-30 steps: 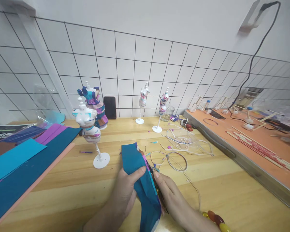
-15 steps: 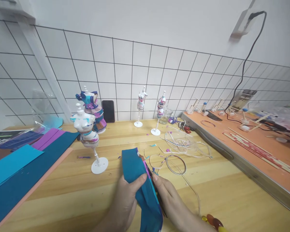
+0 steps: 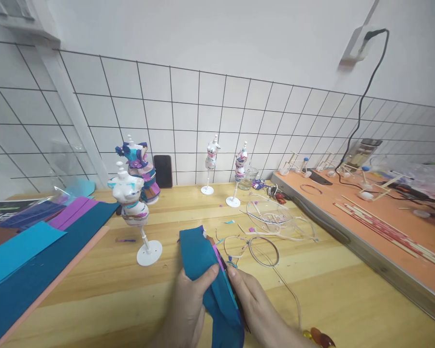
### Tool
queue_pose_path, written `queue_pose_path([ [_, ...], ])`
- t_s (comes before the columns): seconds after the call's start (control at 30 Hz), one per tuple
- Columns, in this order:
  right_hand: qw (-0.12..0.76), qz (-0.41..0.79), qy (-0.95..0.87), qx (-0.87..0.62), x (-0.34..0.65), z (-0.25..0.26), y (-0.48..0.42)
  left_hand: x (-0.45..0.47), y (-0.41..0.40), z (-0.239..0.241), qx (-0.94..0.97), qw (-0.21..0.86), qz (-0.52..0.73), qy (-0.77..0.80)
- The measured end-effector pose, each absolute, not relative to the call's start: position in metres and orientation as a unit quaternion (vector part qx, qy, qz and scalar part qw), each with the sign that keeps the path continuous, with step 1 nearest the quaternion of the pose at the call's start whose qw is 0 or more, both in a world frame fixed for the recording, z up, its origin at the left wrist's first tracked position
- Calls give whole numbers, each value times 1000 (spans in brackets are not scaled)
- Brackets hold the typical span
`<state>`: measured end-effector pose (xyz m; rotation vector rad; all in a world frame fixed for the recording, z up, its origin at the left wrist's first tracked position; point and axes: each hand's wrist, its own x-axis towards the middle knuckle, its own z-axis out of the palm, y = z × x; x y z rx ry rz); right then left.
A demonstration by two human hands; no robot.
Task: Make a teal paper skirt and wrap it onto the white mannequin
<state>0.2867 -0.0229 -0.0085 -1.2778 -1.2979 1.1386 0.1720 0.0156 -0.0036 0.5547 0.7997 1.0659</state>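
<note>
My left hand (image 3: pixel 188 304) grips a folded strip of teal foam sheet (image 3: pixel 203 261) from the left, thumb across its front. On the strip's right edge rests my right hand (image 3: pixel 253 304), pinching it where purple and light-blue layers show; a dark slim tool seems to lie under its fingers, too hidden to identify. The strip stands up over a wooden table (image 3: pixel 130 290). A small white mannequin (image 3: pixel 132 208) on a round base is just left of the strip.
Teal, blue, purple and pink foam sheets (image 3: pixel 32 261) lie at the left. A dressed mannequin (image 3: pixel 141 166), a phone (image 3: pixel 163 170) and two more mannequins (image 3: pixel 224 166) stand by the wire grid wall. Thin hoops (image 3: pixel 264 251) and a clear dish (image 3: pixel 271 212) lie right of my hands. An orange board (image 3: pixel 377 222) holds sticks.
The view has tilted up slightly. My hands and the teal strip have stayed together, sliding a little lower in the picture.
</note>
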Motion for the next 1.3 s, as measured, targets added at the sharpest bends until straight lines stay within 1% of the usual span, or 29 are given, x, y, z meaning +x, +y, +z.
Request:
queue_pose_path([
  [0.5, 472, 459, -537, -528, 286, -10, -22, 174, 14, -3, 239, 734, 506, 385],
  [0.67, 472, 475, -530, -520, 285, -9, -22, 175, 15, -1, 232, 733, 503, 394],
  [0.9, 470, 467, -532, -527, 285, -12, -21, 173, 16, -10, 252, 742, 499, 369],
  [1.3, 468, 466, -532, -529, 286, -12, -21, 173, 18, -11, 246, 748, 496, 367],
])
